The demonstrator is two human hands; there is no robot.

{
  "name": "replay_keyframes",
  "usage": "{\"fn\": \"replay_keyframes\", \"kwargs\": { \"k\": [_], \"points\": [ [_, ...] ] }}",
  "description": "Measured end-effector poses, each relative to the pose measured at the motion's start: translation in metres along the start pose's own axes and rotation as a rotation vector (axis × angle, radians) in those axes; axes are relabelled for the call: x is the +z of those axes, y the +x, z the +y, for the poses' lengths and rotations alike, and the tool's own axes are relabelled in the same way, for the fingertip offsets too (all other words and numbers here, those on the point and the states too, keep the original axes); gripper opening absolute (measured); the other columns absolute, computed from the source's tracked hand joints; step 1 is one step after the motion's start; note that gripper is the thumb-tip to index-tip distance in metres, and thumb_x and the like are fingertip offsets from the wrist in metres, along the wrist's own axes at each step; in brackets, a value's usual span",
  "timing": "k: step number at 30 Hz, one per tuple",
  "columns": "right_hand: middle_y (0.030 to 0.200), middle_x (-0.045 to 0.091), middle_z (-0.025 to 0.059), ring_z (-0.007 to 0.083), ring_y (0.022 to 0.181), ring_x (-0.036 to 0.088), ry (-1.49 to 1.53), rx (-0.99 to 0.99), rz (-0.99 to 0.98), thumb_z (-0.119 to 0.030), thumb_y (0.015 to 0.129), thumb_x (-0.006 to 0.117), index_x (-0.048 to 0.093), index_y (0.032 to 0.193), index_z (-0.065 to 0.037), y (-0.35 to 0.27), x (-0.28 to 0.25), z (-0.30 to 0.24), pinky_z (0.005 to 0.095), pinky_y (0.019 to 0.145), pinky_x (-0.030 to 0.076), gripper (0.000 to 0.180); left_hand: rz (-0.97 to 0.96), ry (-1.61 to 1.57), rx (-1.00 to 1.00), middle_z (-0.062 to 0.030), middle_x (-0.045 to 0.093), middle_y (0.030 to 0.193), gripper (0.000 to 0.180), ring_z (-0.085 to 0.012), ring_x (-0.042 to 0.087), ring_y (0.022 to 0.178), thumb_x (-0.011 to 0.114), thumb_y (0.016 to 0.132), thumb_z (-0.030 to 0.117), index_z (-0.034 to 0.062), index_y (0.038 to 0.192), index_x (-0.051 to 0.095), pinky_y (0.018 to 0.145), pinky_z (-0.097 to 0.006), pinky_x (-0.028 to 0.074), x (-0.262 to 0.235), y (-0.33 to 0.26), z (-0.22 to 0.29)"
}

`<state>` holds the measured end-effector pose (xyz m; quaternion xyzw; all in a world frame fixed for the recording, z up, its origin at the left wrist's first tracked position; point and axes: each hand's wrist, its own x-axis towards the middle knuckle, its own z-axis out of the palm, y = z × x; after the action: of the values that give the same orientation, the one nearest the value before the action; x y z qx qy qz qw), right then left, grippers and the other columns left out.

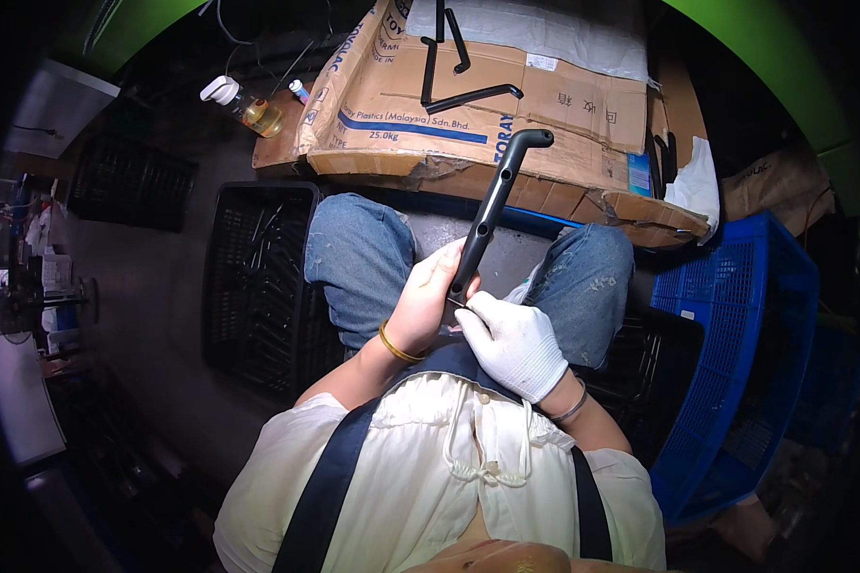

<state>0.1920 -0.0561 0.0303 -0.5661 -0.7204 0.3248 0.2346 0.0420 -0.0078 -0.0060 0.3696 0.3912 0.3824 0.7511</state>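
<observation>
- Bare left hand (428, 296) grips 1 black bar (493, 212), slanting up between the knees (591, 282); best kept steady.
- Gloved right hand (516, 344) pinches a thin piece (457, 303) at its lower end; I'd advise light pressure.

Dim light, grey floor (153, 315), 2 green surfaces (801, 86) at upper corners.

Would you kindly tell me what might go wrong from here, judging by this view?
The left hand is bare beside the thin dark item in the gloved right hand; if that item is sharp, which I cannot tell, it might nick the bare hand. The black handle, gripped near its lower end, might slip or tip. The bottle of yellow liquid beside the cardboard might spill if knocked.
</observation>
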Motion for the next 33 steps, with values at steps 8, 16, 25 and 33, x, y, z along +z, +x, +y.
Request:
{"fn": "replay_keyframes", "kwargs": {
  "k": [8,16,25,33],
  "points": [
    [0.07,0.063,0.0194,0.0378,0.065,0.065,0.071,0.054,0.083,-0.021,0.093,0.061,0.063,0.09,-0.006,-0.0008,0.0096,0.0008,0.0428,0.057,0.052,0.015,0.025,-0.005,0.032,0.0006,0.055,0.077,0.046,-0.0053,0.046,0.067,0.038,0.106,0.032,0.0015,0.136,0.051,0.063,-0.019,0.038,0.0012,0.0014,-0.0031],
    [0.07,0.062,0.0185,0.0384,0.065,0.064,0.039,0.006,0.025,-0.021,0.092,0.062,0.063,0.089,-0.006,-0.0013,0.0037,0.0012,0.0439,0.057,0.052,0.015,0.019,0.01,0.058,-0.0022,0.055,0.079,0.043,-0.0073,0.048,0.069,0.04,0.105,0.029,-0.0007,0.134,0.05,0.064,-0.021,0.04,0.0029,0.0003,-0.001],
    [0.068,0.062,0.0184,0.0382,0.064,0.064,0.033,-0.022,0.035,-0.021,0.092,0.063,0.063,0.087,-0.006,-0.0019,0.0031,0.0026,0.0439,0.057,0.052,0.016,0.009,0.039,0.075,-0.0018,0.055,0.079,0.047,-0.0074,0.048,0.07,0.041,0.106,0.032,-0.0018,0.136,0.048,0.065,-0.021,0.04,0.0027,0.0009,-0.0024],
    [0.061,0.062,0.0165,0.0361,0.056,0.064,0.014,-0.046,0.058,-0.025,0.095,0.058,0.059,0.088,-0.008,-0.0027,0.0105,0.0065,0.0458,0.053,0.051,0.018,0.02,0.045,0.09,-0.0021,0.055,0.079,0.046,-0.0072,0.049,0.069,0.042,0.106,0.032,-0.0015,0.136,0.049,0.065,-0.021,0.04,0.0034,0.002,-0.0049]
  ]
}}
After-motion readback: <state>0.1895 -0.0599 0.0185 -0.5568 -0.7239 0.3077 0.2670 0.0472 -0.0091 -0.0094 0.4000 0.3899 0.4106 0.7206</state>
